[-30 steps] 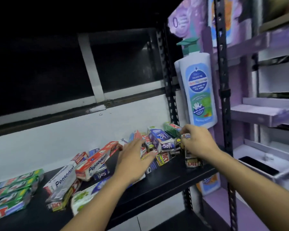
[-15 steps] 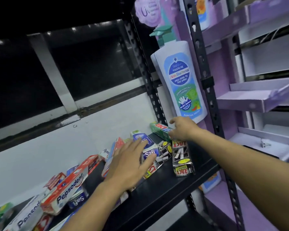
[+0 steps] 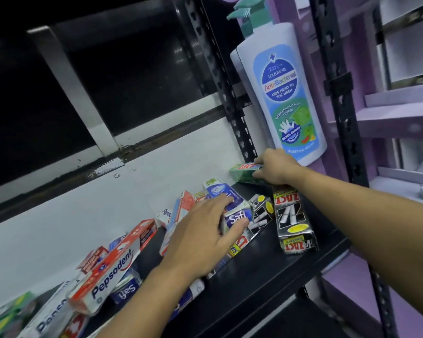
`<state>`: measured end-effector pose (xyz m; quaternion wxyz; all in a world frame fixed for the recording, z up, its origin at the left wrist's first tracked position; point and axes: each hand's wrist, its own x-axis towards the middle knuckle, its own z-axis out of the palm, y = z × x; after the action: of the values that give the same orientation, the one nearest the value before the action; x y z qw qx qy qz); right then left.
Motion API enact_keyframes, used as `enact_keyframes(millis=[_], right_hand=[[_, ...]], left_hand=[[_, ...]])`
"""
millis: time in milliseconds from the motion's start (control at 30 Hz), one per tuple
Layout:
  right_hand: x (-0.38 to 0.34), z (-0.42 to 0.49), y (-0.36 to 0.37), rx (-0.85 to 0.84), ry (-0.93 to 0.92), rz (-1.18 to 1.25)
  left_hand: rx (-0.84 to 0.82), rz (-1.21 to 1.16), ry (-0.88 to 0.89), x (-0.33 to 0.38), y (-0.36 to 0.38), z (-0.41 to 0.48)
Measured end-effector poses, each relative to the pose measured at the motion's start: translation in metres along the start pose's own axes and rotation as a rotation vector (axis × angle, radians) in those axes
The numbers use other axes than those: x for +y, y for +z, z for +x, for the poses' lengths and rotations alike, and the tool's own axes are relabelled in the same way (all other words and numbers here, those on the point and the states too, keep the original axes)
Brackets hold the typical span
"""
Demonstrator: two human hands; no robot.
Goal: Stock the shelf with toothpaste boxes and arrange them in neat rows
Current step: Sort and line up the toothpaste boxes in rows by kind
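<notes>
Nearest, at the lower left of the black shelf [image 3: 266, 276], toothpaste boxes lie in a loose heap. A red and white Pepsodent box [image 3: 110, 276] rests tilted on top, and a dark blue box [image 3: 127, 292] under it shows "Safi" upside down. A second white box [image 3: 51, 315] beside them carries part of the Pepsodent name, and blurred green boxes [image 3: 7, 311] sit at the frame's left edge.

Further in, the left hand [image 3: 200, 237] grasps a blue and white Safi box [image 3: 230, 206], with the fingers laid over its top and the thumb hooked round its near end, just under the word "Safi". That box sits on other boxes in the heap. One of them is a black box with a yellow spot [image 3: 261, 211].

Just to the right a black Zact box [image 3: 293, 220] lies lengthwise on the shelf, with its red and yellow end flap facing out and "ZACT" upside down.

Beyond it, in the shelf's back right corner, the right hand [image 3: 276, 167] is clenched round a green Zact box [image 3: 244, 170], which is raised at an angle.

Above that hand is a large flat bottle-shaped display [image 3: 281, 93] reading "Follow Me Anti-Bacterial Kids Head to Toe Wash" and "Dermatologically Tested". It sits by the black slotted post [image 3: 337, 93].

A white wall [image 3: 59, 203] runs behind the shelf, and purple shelves [image 3: 396, 118] stand to the right.
</notes>
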<state>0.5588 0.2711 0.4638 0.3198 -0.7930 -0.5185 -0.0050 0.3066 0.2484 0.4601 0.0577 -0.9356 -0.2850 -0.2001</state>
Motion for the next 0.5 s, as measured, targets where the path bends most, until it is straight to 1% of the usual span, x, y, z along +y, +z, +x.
enact_keyframes(millis=[167,267,333,500], right_hand=[[-0.008,-0.024,-0.017,0.133,-0.019,0.189],[-0.017,-0.046,-0.034,0.222,-0.049,0.307],[-0.030,-0.064,-0.046,0.239,-0.092,0.354],[-0.076,-0.116,-0.055,0.237,-0.233,0.538]], left_hand=[[-0.017,-0.037,-0.026,0.003,-0.006,0.001],[0.003,-0.080,-0.056,0.006,-0.016,-0.001],[0.068,-0.190,-0.103,0.009,-0.025,-0.004],[0.312,-0.627,-0.343,0.019,-0.058,-0.019]])
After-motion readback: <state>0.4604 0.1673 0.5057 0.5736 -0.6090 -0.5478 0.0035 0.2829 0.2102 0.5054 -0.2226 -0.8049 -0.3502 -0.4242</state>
